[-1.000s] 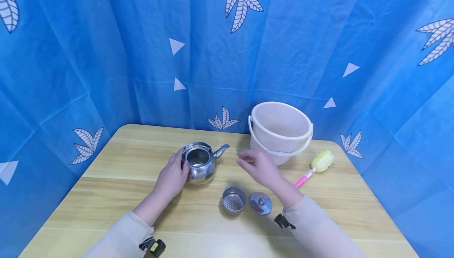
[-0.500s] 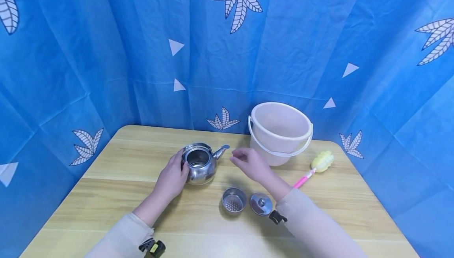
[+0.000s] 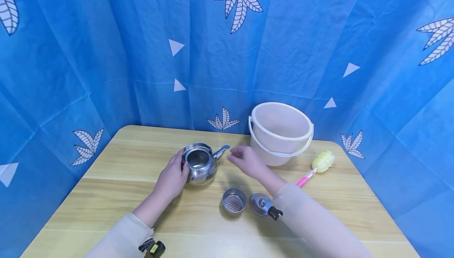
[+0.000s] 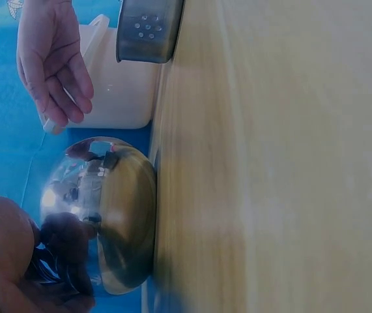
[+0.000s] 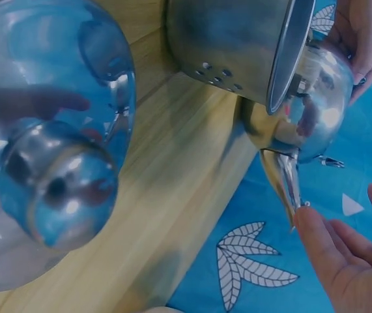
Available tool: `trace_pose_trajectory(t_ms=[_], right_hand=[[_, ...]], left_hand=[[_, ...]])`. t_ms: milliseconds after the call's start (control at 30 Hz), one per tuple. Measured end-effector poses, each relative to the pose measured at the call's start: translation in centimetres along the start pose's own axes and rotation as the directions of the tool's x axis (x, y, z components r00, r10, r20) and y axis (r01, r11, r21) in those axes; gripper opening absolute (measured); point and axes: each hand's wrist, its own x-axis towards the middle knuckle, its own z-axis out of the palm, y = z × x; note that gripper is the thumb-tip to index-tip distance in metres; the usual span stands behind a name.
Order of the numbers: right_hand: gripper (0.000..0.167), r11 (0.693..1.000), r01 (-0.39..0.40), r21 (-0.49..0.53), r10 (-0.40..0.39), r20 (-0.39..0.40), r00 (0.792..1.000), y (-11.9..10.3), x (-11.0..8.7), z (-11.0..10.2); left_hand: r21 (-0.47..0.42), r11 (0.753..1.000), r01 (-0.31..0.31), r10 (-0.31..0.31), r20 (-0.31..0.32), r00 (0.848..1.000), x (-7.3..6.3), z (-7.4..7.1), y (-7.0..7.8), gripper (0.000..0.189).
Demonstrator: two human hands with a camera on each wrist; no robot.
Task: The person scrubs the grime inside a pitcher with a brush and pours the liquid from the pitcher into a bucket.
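A shiny steel teapot without its lid on stands at the middle left of the table, its spout pointing right. My left hand grips the pot on its left side, thumb at the near side of the rim; the far fingers are hidden. My right hand hovers to the right of the spout with loosely bent fingers and holds nothing. In the right wrist view its fingertips come close to the spout's tip; contact cannot be told. Nearer me lie a perforated steel strainer cup and the round lid.
A white bucket with its handle hanging down stands at the back, behind my right hand. To its right lies a yellow sponge brush with a pink handle. A blue printed curtain surrounds the wooden table.
My right hand has moved a little to the left, towards the spout, and its sleeve strap now covers the lid's edge. The left hand and teapot have stayed in place.
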Motion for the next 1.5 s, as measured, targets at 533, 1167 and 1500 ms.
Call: trace_pose_trajectory(t_ms=[533,1167,1500], right_hand=[[0.038,0.993,-0.109,0.042,0.104,0.098,0.99,0.0,1.1,1.0],[0.029,0.827,-0.355,0.437,0.275,0.236,0.932,0.1,2.4,3.0],[0.035,0.784,-0.419,0.458,0.322,0.277,0.906,0.2,2.8,3.6]], left_hand=[[0.01,1.0,-0.003,0.003,-0.003,1.0,0.1,0.2,-0.2,0.059],[0.009,1.0,-0.002,0.002,0.008,1.0,0.1,0.1,-0.1,0.06],[0.011,1.0,0.005,-0.005,0.015,1.0,0.0,0.1,-0.2,0.059]])
